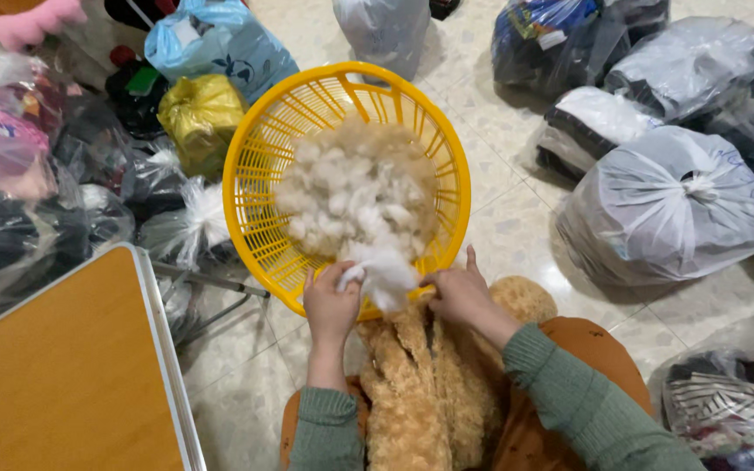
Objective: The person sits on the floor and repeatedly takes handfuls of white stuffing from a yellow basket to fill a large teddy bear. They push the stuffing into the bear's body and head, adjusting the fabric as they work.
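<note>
1. Your lap, at bottom centre, holds the tan plush toy [421,392], limp and opened.
2. Your left hand [332,301] pinches a tuft of white stuffing [383,272]; your right hand [460,292] rests curled beside it, gripping nothing I can see.
3. It looks like unstuffing: next, lift the tuft over the rim of the yellow basket [259,183] onto the pile [355,187].

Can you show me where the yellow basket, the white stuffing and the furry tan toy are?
yellow basket [255,187], head view, left slatted wall.
white stuffing [355,187], head view, middle of the pile.
furry tan toy [412,392], head view, middle of its fabric.
</note>
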